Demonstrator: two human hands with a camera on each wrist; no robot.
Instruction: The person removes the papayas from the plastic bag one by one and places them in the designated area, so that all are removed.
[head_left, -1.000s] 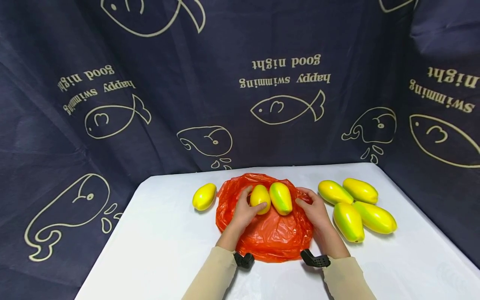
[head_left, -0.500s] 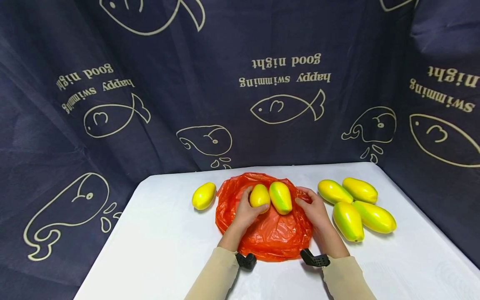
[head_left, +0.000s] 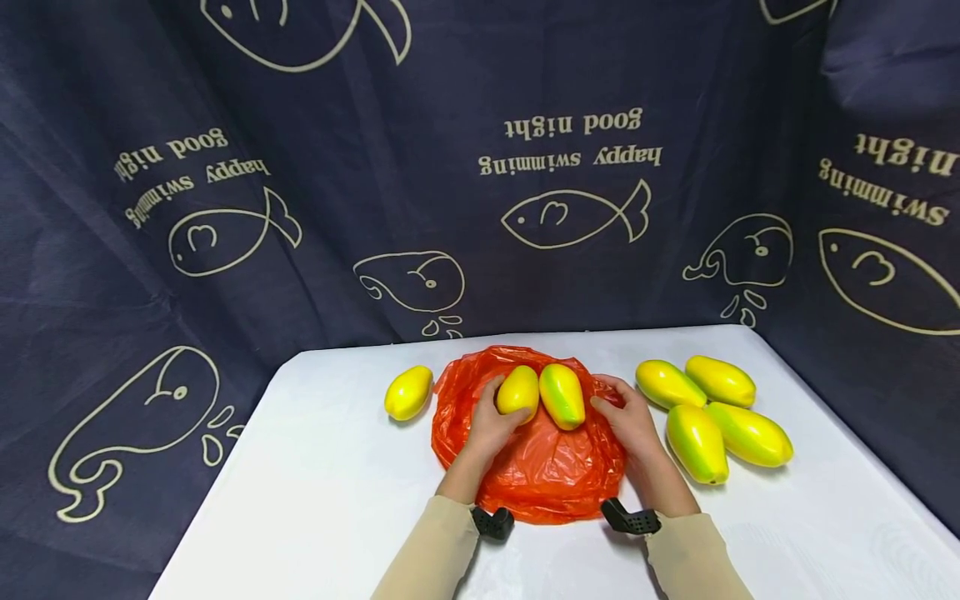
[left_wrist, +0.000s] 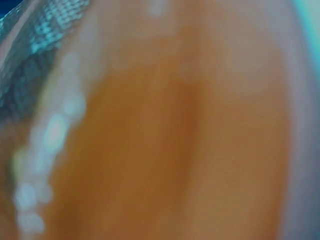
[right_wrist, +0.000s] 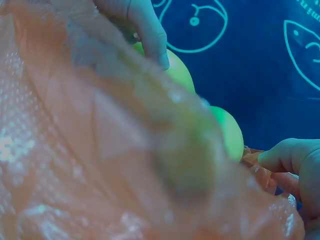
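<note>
A red plastic bag [head_left: 551,475] lies spread on the table with its mouth open. My left hand [head_left: 489,423] grips a smooth yellow mango [head_left: 518,392] over the bag, thumb across its near end. Right beside that mango, a longer yellow-green papaya [head_left: 562,397] sits in the bag. My right hand [head_left: 628,421] pinches the bag's right rim between thumb and fingers, as the right wrist view shows. There, blurred bag film covers part of the fruit. The left wrist view holds mostly blurred orange film [left_wrist: 150,150].
Another yellow mango [head_left: 408,393] lies left of the bag on the white table [head_left: 300,483]. To the right, several yellow-green papayas [head_left: 750,434] rest in a cluster close to my right forearm. A dark blue curtain [head_left: 420,183] with fish drawings hangs behind.
The mango in my left hand has tilted a little and shifted slightly away from me, with the thumb sliding along. My right hand and the bag look the same.
</note>
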